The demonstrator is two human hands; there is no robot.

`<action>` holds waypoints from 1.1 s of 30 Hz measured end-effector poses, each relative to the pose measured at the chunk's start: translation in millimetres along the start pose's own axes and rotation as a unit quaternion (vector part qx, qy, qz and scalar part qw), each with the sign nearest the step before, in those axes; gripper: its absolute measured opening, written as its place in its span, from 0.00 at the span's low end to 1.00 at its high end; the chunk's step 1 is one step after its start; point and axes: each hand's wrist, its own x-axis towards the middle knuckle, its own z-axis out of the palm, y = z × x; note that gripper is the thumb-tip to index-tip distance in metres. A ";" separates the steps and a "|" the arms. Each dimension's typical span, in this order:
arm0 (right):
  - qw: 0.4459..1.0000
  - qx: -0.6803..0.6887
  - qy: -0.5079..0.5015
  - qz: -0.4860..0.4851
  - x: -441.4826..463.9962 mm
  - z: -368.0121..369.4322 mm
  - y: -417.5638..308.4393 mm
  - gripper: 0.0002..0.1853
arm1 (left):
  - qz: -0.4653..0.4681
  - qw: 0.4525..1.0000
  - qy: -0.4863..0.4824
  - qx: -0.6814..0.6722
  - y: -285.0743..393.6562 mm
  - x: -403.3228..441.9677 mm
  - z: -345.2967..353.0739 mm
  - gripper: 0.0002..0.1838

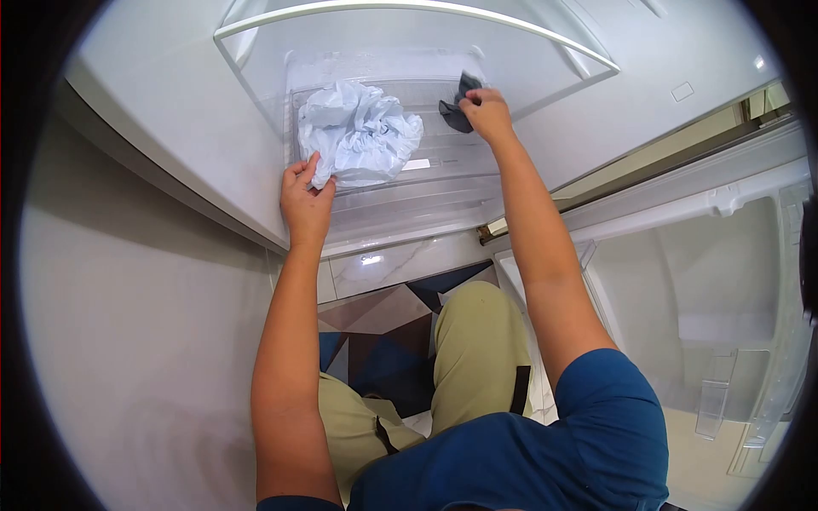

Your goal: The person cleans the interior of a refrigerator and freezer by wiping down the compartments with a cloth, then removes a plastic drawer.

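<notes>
A crumpled white plastic bag [362, 136] lies on the clear drawer cover [443, 183] low inside an open fridge. My left hand [308, 192] pinches the bag's lower left edge between thumb and fingers. Further right, my right hand [487, 113] grips a dark grey cloth [457, 115], its fingers closed on the upper part while the rest hangs to the left. The cloth is apart from the bag. What the bag contains, if anything, is hidden.
Above my hands runs a glass shelf with a white front rim [417, 7]. The open fridge door [724, 281] with clear bins stands at my right. A patterned mat [388, 341] lies under my knees, and a pale wall [153, 341] is at the left.
</notes>
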 end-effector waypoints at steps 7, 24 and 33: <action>0.984 -0.070 -0.137 -0.092 -16.9 49.0 -29.0 0.10 | -0.016 1.000 -0.013 0.008 5.2 -1.7 -1.6 0.24; 0.716 0.585 -0.309 0.222 47.7 22.1 -141.8 0.18 | -0.001 1.000 0.002 -0.009 2.9 -1.2 -0.2 0.25; 0.749 0.486 -0.437 0.108 38.7 31.8 -206.7 0.11 | -0.008 1.000 -0.001 -0.010 3.9 -1.1 -0.2 0.25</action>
